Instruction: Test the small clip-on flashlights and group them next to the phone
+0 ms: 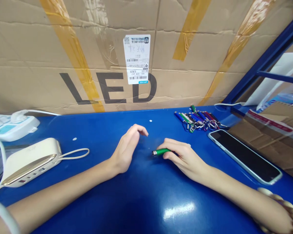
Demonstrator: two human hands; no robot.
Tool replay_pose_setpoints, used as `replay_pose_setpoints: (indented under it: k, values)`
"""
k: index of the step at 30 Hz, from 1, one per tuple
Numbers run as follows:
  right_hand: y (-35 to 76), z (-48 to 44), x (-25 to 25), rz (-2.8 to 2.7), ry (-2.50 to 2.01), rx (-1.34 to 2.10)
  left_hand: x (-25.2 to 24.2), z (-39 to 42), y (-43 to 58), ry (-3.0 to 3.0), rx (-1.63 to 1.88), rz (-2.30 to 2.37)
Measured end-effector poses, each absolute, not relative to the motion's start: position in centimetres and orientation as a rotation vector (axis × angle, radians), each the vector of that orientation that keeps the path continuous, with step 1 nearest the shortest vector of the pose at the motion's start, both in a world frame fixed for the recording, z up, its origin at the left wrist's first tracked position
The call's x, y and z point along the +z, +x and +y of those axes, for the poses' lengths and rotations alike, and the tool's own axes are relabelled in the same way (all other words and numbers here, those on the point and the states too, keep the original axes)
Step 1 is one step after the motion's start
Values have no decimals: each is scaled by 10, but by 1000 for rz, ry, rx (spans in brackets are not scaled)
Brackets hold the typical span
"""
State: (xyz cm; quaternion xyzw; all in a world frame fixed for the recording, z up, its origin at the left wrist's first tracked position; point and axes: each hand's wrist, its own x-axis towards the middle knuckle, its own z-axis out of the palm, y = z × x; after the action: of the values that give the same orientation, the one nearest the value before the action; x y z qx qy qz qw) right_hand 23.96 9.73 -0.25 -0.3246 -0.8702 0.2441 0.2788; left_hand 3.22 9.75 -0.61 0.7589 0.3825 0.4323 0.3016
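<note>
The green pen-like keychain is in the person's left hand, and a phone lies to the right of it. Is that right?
Not the hand: the head view shows the green pen-like keychain in the right hand, while the left hand holds nothing. The phone does lie to its right.

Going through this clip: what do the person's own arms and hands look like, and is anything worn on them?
Both arms are bare, with no sleeves or gloves. The left hand and right hand show no rings. The right forearm wears a bracelet of large, rounded beige beads.
</note>
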Motion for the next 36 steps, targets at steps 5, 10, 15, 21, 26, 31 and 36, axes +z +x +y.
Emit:
replay_pose_setpoints:
  k: [5,10,15,21,26,31,36]
  values:
    - [241,97,-4,-2377,-910,640,-1,93,35,1837,954,856]
    - [242,100,-5,-2384,-923,626,2,93,37,1678,1062,818]
    - [242,100,-4,-2428,-909,618,-1,103,38,1338,1151,1034]
    - [242,98,-5,-2447,-893,614,1,102,38,1415,1056,856]
    - [243,100,-6,-2401,-1025,597,2,101,37,1473,918,769]
    - [241,100,-6,-2365,-1135,593,1,102,39,1462,944,847]
    - [241,99,-6,-2370,-1130,628,1,102,39,1466,943,858]
